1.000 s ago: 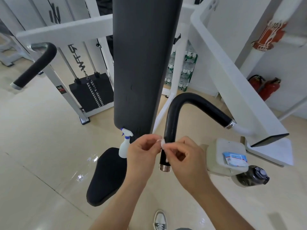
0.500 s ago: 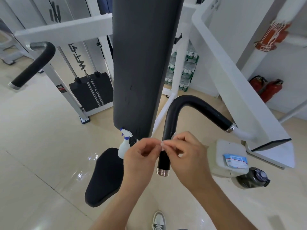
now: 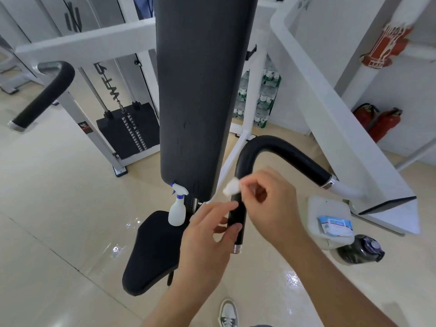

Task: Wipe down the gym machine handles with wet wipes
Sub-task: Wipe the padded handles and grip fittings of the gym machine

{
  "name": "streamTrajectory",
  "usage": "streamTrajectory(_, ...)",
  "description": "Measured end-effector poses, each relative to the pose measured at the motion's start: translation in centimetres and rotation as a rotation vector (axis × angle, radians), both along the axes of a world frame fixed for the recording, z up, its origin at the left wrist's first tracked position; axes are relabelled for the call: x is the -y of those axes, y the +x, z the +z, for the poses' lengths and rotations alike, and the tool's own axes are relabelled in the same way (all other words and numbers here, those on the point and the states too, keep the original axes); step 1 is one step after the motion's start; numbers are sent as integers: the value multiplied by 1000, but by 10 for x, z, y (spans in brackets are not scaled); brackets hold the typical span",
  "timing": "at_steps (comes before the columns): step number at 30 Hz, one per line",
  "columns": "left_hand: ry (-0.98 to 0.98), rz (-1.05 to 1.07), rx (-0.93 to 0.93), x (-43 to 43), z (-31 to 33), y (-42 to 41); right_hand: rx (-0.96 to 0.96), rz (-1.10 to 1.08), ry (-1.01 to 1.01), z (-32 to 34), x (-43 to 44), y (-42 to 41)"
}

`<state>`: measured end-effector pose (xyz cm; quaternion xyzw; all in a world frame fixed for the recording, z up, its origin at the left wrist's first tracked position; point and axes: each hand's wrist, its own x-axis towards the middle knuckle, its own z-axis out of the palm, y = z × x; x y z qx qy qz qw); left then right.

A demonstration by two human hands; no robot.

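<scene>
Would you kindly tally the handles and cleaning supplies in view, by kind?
Handle: 2
Spray bottle: 1
Wipe pack: 1
Wipe: 1
Total: 5

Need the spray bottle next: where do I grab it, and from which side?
Grip the spray bottle round its narrow neck, just under the trigger head, coming from the left. It stands upright on the seat; the backrest hangs close over it and the handle is on its right, so those sides look blocked.
</scene>
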<state>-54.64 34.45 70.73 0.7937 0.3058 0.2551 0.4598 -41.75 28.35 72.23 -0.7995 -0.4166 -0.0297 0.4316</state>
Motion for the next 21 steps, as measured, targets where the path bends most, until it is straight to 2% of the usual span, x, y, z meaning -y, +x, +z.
streamTrajectory(3,29,31,-40,-1,0,3,-9,116,-56,1,8,-9)
streamTrajectory(8,78,-4,-83,-5,4,4,-18,-1,18,6,-7,17)
streamTrajectory(12,94,-7,-97,-7,5,6,-98,95,-67,7,3,-3)
streamTrajectory(17,122,-14,-93,-8,5,6,-107,-7,-143,19,-11,15)
streamTrajectory(21,137,-19,-67,-8,-1,6,58,-44,-137,8,-1,-13)
